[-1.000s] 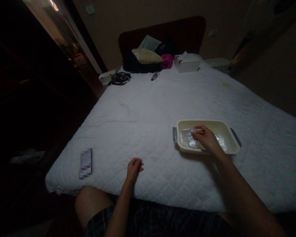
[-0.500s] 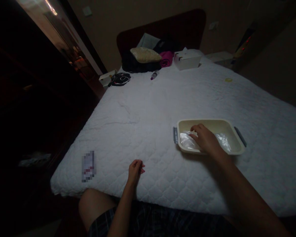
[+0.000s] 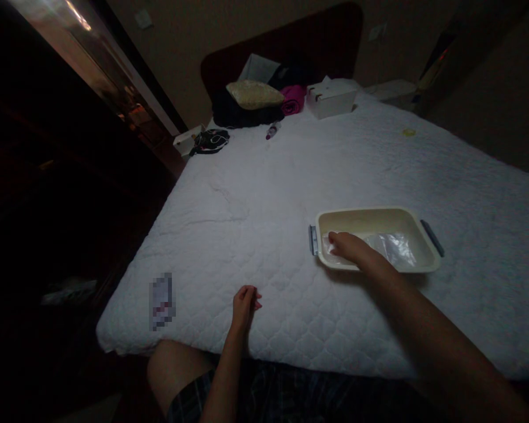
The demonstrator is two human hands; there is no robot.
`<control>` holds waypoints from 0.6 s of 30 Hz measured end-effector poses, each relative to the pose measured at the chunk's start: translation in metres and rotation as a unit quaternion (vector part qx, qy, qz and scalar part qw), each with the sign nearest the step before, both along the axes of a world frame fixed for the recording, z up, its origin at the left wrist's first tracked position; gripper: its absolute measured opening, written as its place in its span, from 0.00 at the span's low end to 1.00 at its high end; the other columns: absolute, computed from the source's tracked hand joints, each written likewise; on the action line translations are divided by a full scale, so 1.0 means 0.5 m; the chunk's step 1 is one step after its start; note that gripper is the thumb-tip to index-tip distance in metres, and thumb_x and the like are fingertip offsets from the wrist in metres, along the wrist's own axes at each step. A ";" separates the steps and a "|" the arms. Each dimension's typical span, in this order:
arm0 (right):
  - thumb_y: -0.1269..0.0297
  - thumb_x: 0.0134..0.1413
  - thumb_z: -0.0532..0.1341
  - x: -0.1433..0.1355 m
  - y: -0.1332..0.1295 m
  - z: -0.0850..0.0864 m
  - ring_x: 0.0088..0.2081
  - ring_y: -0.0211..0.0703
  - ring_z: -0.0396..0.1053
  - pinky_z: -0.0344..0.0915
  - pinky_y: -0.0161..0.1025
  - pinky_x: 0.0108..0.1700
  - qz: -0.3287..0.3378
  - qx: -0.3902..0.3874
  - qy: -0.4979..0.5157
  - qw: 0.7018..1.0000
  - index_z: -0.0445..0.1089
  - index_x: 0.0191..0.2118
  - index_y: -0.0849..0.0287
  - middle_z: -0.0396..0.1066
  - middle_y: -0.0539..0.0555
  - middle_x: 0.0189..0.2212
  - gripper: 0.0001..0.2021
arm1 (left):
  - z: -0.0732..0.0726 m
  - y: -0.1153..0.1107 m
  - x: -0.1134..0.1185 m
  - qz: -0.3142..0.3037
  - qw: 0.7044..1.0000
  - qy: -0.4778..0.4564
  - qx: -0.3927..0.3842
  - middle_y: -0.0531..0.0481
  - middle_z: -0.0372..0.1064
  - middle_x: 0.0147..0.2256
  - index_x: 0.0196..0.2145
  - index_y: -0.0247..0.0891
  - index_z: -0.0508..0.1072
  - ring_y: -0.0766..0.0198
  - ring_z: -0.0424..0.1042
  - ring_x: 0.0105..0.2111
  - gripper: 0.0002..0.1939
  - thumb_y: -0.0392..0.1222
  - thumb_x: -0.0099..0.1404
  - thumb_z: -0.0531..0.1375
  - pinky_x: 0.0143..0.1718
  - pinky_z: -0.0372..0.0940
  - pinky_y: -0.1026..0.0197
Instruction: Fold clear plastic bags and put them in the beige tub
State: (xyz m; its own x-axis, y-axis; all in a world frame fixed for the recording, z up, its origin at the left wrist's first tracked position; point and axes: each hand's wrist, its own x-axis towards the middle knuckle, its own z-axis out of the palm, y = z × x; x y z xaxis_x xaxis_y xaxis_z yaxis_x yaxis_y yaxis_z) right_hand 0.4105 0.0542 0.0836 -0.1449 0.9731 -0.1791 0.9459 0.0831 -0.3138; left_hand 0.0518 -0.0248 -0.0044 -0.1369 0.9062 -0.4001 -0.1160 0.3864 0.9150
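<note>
A cream plastic bin point(image 3: 379, 212) with grey side handles stands on the white quilted bed point(image 3: 273, 194), right of centre. Clear plastic packets point(image 3: 399, 249) lie on its floor. Inside the bin's left part is my right hand point(image 3: 341, 244), its fingers closed at a clear packet; part of that packet is hidden by the hand. My left hand point(image 3: 247, 298) rests on the quilt near the front edge, fingers loosely curled and partly spread, with nothing visible in it.
A pixelated packet-like item point(image 3: 161, 302) lies at the bed's front left. Towards the headboard are a white box point(image 3: 330, 100), a beige pillow point(image 3: 254, 95), a magenta roll point(image 3: 293, 100), a small bottle point(image 3: 273, 130) and a dark cable bundle point(image 3: 211, 141). A yellow ring point(image 3: 408, 133) lies at right.
My right hand has moved slightly left and lower into the bin, and its fingers have closed. The left hand stays nearly still. The view has shifted a little.
</note>
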 end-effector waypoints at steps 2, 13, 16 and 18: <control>0.72 0.44 0.61 -0.002 0.002 -0.017 0.35 0.47 0.69 0.56 0.36 0.32 0.001 -0.001 0.002 1.000 0.69 0.39 0.62 0.73 0.61 0.36 0.12 | -0.004 0.000 -0.001 0.001 1.000 0.003 0.001 0.53 0.69 0.21 0.30 0.34 0.67 0.73 0.64 0.13 0.23 0.57 0.48 0.62 0.15 0.58 0.70; 0.71 0.48 0.58 -0.005 -0.005 0.014 0.33 0.44 0.70 0.59 0.35 0.33 0.008 0.023 0.055 0.998 0.73 0.32 0.61 0.75 0.58 0.31 0.06 | -0.003 0.002 -0.002 -0.010 1.000 0.014 0.003 0.53 0.69 0.21 0.30 0.34 0.66 0.71 0.64 0.13 0.23 0.59 0.49 0.61 0.14 0.55 0.70; 0.69 0.54 0.55 0.000 -0.017 0.047 0.37 0.45 0.70 0.60 0.36 0.37 0.015 0.049 0.074 0.996 0.73 0.37 0.61 0.74 0.59 0.36 0.10 | -0.001 0.002 0.000 -0.009 1.000 0.024 0.005 0.53 0.69 0.21 0.28 0.34 0.66 0.72 0.63 0.13 0.24 0.60 0.47 0.62 0.15 0.57 0.69; 0.68 0.56 0.53 0.000 -0.030 0.069 0.39 0.45 0.70 0.60 0.36 0.39 0.018 0.066 0.082 0.994 0.73 0.39 0.61 0.74 0.59 0.38 0.12 | 0.002 0.002 0.002 -0.007 0.999 0.034 0.006 0.53 0.68 0.21 0.28 0.34 0.66 0.72 0.63 0.14 0.24 0.60 0.46 0.62 0.16 0.58 0.68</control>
